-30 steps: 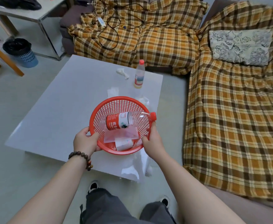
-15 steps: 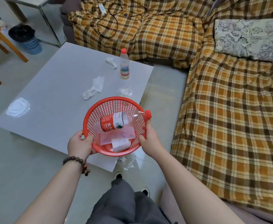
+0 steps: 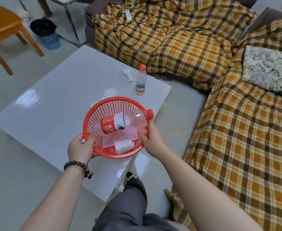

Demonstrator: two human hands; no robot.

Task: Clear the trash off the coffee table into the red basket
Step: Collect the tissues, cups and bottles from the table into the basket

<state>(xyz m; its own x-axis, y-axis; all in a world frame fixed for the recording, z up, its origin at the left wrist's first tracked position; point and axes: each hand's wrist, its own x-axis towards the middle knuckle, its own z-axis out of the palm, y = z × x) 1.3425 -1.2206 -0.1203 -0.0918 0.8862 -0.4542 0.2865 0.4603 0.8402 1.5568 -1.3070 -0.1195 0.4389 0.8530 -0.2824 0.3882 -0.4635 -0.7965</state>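
Observation:
I hold the red basket (image 3: 103,105) with both hands above the near right corner of the white coffee table (image 3: 58,105). My left hand (image 3: 80,147) grips its near left rim, my right hand (image 3: 151,136) its right rim. Inside lie an empty red-labelled bottle (image 3: 120,123) with its red cap over the rim, a pink wrapper (image 3: 120,138) and a white paper piece (image 3: 124,146). On the table stand an upright red-capped bottle (image 3: 141,80), a crumpled tissue (image 3: 127,74) and another tissue (image 3: 110,92) just beyond the basket.
A plaid-covered sofa (image 3: 178,42) with cables runs along the back, and another plaid sofa (image 3: 245,130) with a floral pillow (image 3: 268,69) fills the right. A wooden chair (image 3: 3,32) and a bin with a black liner (image 3: 45,33) stand at far left.
The basket has stayed in both hands, lifted off the table. My view has shifted back and left, showing more of the table and the tissues beyond the basket.

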